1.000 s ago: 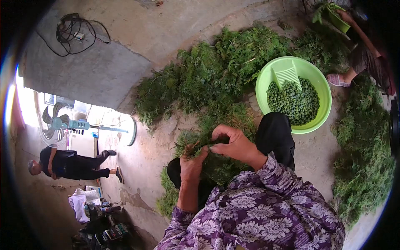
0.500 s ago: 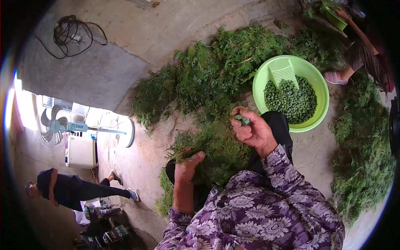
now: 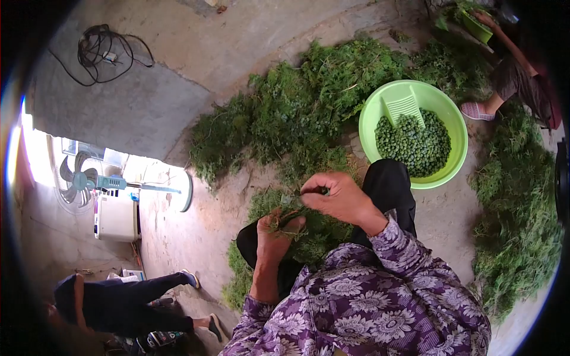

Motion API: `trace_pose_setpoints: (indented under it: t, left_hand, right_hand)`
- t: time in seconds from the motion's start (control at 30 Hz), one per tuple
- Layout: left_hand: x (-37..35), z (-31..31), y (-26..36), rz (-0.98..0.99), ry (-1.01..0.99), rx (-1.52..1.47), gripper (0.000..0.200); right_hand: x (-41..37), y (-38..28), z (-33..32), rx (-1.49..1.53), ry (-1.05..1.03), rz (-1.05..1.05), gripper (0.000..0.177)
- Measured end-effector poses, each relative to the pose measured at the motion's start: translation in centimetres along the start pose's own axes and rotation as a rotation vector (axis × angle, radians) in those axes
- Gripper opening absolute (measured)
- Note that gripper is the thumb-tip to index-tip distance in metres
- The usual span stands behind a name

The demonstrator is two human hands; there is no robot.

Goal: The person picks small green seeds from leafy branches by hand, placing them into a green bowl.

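Observation:
My left hand [image 3: 276, 237] is closed round a leafy evergreen sprig [image 3: 286, 215] above my lap. My right hand [image 3: 339, 200] is just to its right, thumb and fingers curled together near the sprig's tip. Small green cones [image 3: 325, 190] show in its grip, mostly hidden by the fingers. More cut greenery [image 3: 320, 237] lies across my lap between the dark trouser knees. Beyond my right knee stands a light green basin [image 3: 369, 139] with a ribbed washboard panel, part filled with small round green cones [image 3: 424, 148].
Evergreen branches [image 3: 285, 113] are heaped on the floor ahead, with another heap [image 3: 516, 196] at the right. A co-worker's hand [image 3: 485, 21] is at a green container [image 3: 475, 26], upper right. At left are a standing fan [image 3: 110, 182], a coiled cable [image 3: 101, 56] and a walking person [image 3: 124, 302].
My right hand has moved left and down, towards my left hand, and turned its back up. The left hand has shifted slightly right with a sprig. The person at left has stepped along.

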State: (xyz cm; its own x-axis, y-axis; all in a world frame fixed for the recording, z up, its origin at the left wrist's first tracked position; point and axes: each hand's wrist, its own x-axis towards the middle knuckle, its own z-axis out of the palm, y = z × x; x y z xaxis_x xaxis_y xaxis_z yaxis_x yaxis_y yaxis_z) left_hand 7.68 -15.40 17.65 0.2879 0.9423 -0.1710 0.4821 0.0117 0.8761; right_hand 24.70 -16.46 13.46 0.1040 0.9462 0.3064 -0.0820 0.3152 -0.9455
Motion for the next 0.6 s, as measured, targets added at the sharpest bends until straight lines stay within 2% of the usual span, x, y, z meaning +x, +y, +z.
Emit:
trace_pose_setpoints:
  t: [0.13, 0.2, 0.27, 0.37, 0.43, 0.47, 0.53, 0.6]
  left_hand:
    - [-0.1, 0.0, -0.9, 0.078, -0.006, -0.098, 0.017]
    - [0.1, 0.0, -1.3, 0.080, -0.008, -0.171, 0.017]
    - [0.1, -0.1, -1.3, 0.081, -0.011, -0.245, 0.018]
    - [0.1, -0.3, -0.6, 0.001, -0.025, -0.187, 0.019]
    - [-0.3, -0.3, 0.3, -0.070, -0.100, -0.501, 0.019]
    - [-0.2, -0.4, 0.1, -0.070, -0.100, -0.502, 0.019]
    - [-0.2, -0.6, -0.4, -0.224, 0.014, -0.649, 0.019]
    - [0.0, -0.1, -0.2, -0.214, 0.055, -0.623, 0.017]
  right_hand:
    - [-0.7, 0.4, 0.7, -0.135, -0.068, 0.065, 0.020]
    - [-0.8, 0.2, 0.8, -0.177, -0.099, 0.026, 0.021]
    - [-0.9, 0.4, 1.3, -0.196, -0.037, -0.095, 0.022]
    - [-0.9, -0.2, 1.5, -0.174, 0.025, -0.071, 0.022]
    - [-0.8, -0.2, 1.6, -0.161, 0.025, -0.043, 0.021]
    - [-0.8, -0.2, 1.6, -0.148, 0.027, -0.016, 0.021]
    - [-1.0, 0.3, 1.8, -0.100, 0.014, -0.010, 0.020]
    - [-1.1, 1.1, 2.2, -0.052, 0.002, -0.007, 0.019]
